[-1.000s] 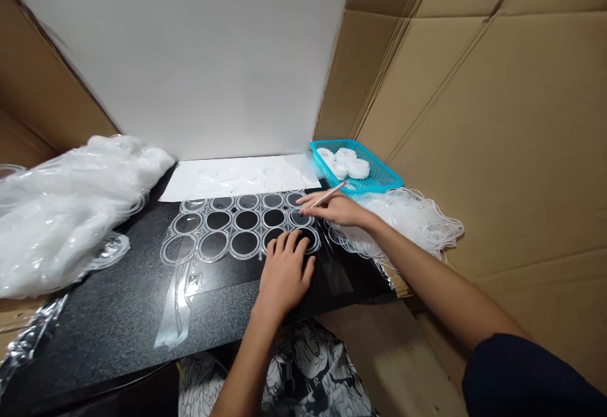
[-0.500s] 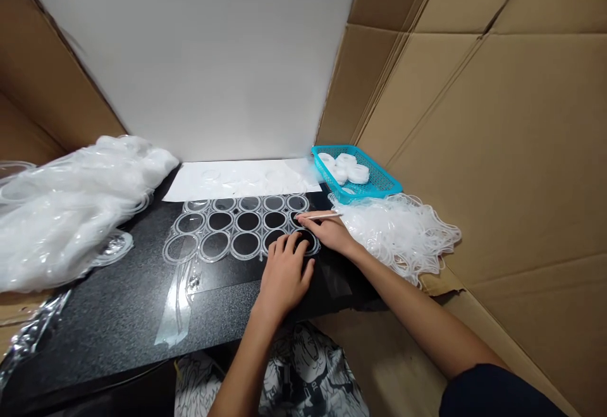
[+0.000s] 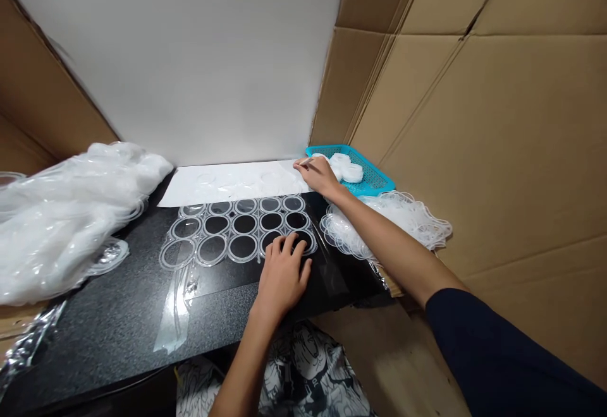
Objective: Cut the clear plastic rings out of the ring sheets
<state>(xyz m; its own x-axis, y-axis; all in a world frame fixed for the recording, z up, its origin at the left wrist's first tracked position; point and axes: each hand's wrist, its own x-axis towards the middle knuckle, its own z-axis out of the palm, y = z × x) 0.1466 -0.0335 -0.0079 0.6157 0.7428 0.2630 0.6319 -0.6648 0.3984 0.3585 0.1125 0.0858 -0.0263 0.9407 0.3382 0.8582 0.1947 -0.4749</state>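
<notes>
My left hand lies flat with fingers spread on the near right corner of a clear plastic sheet of joined rings, which rests on a dark speckled tabletop. My right hand is stretched to the far end of the table, fingers closed on a thin pale stick, by the near left corner of a turquoise basket that holds white round pieces. Beside that hand lies a white sheet with faint clear discs on it.
A heap of loose clear rings lies right of the ring sheet. A big pile of clear plastic fills the left side. Cardboard walls stand on the right and left, a white board at the back.
My right hand has moved with the stick from the right end of the ring sheet back to the white sheet by the basket. My left hand has stayed put.
</notes>
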